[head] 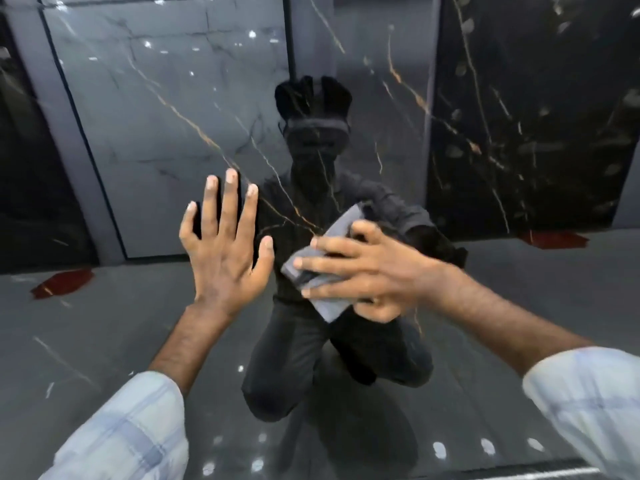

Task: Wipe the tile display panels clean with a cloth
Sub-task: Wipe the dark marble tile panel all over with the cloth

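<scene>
Fingers (230,202) of the left hand (225,251) are straight and fanned well apart, the palm laid flat against the glossy dark tile display panel (363,98), fingertips pointing to 12 o'clock. At its 3 o'clock, just beside the thumb but not touching it, the right hand (374,271) presses a folded grey cloth (341,221) onto the same panel. Its fingers (329,242) are spread across the cloth and point toward 9 o'clock, and grey corners stick out past them at 1 o'clock and at 6 o'clock. That hand is a bit blurred, so I cannot tell whether the little finger hooks the cloth's lower edge. The cloth sits near the middle of the panel, which is black with thin gold veins running from 10 o'clock down to 4 o'clock. Both forearms come in from 6 o'clock, the left sleeve (131,434) and the right sleeve (588,393) pale blue check, pushed back from the wrists. The polish is mirror-bright: the person's dark reflection (311,358) crouches behind the hands, with a grey marble slab (173,116) mirrored at 11 o'clock and a black speckled one (519,116) at 1 o'clock.
</scene>
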The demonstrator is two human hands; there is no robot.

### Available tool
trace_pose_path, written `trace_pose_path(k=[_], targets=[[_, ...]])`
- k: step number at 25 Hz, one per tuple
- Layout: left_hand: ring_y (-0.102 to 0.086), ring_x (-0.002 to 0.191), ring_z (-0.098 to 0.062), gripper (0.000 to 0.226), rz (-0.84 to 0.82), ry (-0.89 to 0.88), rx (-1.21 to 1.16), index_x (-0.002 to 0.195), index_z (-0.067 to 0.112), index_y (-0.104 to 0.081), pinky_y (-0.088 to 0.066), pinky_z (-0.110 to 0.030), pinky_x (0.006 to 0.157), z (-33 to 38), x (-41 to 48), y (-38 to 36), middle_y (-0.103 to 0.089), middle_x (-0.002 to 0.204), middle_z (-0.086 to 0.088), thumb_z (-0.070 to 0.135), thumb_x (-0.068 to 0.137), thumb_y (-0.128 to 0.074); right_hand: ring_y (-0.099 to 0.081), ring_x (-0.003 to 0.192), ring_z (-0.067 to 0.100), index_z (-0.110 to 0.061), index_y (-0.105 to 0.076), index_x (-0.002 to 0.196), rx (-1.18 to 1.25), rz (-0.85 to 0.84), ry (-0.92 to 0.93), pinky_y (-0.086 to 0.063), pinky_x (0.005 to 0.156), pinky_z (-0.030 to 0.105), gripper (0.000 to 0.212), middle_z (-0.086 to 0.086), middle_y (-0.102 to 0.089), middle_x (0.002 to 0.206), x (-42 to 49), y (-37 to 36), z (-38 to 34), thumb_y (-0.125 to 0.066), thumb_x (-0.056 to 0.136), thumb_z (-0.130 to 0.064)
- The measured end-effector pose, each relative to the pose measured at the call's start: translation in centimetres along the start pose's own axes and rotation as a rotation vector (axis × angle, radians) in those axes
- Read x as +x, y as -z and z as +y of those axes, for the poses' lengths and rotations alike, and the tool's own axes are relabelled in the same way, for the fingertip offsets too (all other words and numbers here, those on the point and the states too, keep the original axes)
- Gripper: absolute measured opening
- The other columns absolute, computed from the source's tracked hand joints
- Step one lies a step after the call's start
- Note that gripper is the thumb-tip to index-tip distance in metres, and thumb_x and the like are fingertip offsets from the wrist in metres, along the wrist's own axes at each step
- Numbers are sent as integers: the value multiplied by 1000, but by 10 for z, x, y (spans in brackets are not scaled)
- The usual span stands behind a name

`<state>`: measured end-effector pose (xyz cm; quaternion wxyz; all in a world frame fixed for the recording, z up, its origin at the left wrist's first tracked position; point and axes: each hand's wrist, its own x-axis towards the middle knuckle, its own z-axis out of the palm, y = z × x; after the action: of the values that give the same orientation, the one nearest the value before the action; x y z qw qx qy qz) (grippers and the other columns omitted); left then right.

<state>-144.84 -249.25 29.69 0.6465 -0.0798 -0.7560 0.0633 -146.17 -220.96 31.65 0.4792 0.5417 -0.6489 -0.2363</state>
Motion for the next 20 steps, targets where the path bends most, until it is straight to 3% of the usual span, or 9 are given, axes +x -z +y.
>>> trace_pose_path(k=[2, 5, 6, 10, 12, 14, 17, 18, 20], targets=[[-19, 159, -34, 69, 23, 15, -12, 163, 13, -33, -20, -58, 120, 1, -1, -4, -23, 171, -15, 43, 101, -40, -44, 146, 33, -36, -56, 149, -88, 98, -262, -26, 100, 52, 73, 3, -42, 163, 7, 22, 47, -65, 76, -39], [-20, 159, -34, 69, 42, 21, -35, 162, 13, -34, -20, -58, 120, 2, 1, -4, -22, 171, -13, 41, 100, -43, -48, 140, 30, -40, -61, 142, -159, 387, -992, -29, 96, 52, 72, -3, -47, 160, 33, 45, 62, -66, 71, -38], [-20, 159, -34, 69, 36, 22, -40, 162, 13, -34, -20, -58, 120, 2, 1, -3, -22, 172, -13, 41, 99, -43, -45, 142, 31, -40, -60, 143, -126, 402, -1058, -29, 97, 52, 74, -2, -44, 161, 43, 43, 49, -64, 69, -38], [-22, 159, -34, 70, 10, -1, -46, 161, 13, -37, -19, -58, 120, 1, 3, 0, -23, 172, -13, 44, 98, -42, -33, 153, 32, -36, -50, 153, -19, 85, -269, -27, 104, 56, 81, 2, -34, 168, 39, 13, -2, -63, 73, -36], [-23, 158, -32, 71, -1, 25, -95, 159, 14, -42, -20, -57, 119, 1, 3, 6, -24, 171, -12, 44, 95, -47, -37, 151, 32, -36, -50, 153, -37, 17, -72, -27, 104, 55, 81, 1, -35, 167, 25, 26, 35, -66, 73, -36], [-27, 156, -31, 70, 6, 6, -160, 156, 15, -46, -20, -56, 116, 0, 11, 17, -25, 171, -10, 43, 92, -52, -40, 148, 32, -38, -50, 152, -101, 75, -306, -26, 98, 52, 79, 0, -36, 167, 22, 48, 85, -66, 75, -40], [-31, 153, -30, 68, 60, -66, -183, 155, 13, -47, -23, -54, 113, -9, 69, 35, -26, 171, -10, 42, 94, -52, -35, 145, 32, -42, -43, 155, -118, 318, -1044, -25, 99, 50, 81, -3, -31, 168, 41, 77, 121, -64, 77, -44], [-31, 153, -30, 68, 66, -69, -178, 156, 12, -46, -23, -53, 113, -12, 93, 38, -26, 171, -10, 42, 95, -50, -29, 145, 33, -42, -38, 157, -73, 325, -1145, -25, 101, 53, 84, -2, -26, 169, 53, 77, 117, -63, 77, -46], [-27, 154, -29, 69, 41, -77, -132, 158, 13, -42, -21, -51, 114, -16, 129, 36, -23, 172, -8, 45, 97, -46, -22, 147, 35, -43, -34, 158, 5, 237, -939, -23, 103, 54, 87, -1, -20, 171, 65, 68, 101, -62, 76, -52]])
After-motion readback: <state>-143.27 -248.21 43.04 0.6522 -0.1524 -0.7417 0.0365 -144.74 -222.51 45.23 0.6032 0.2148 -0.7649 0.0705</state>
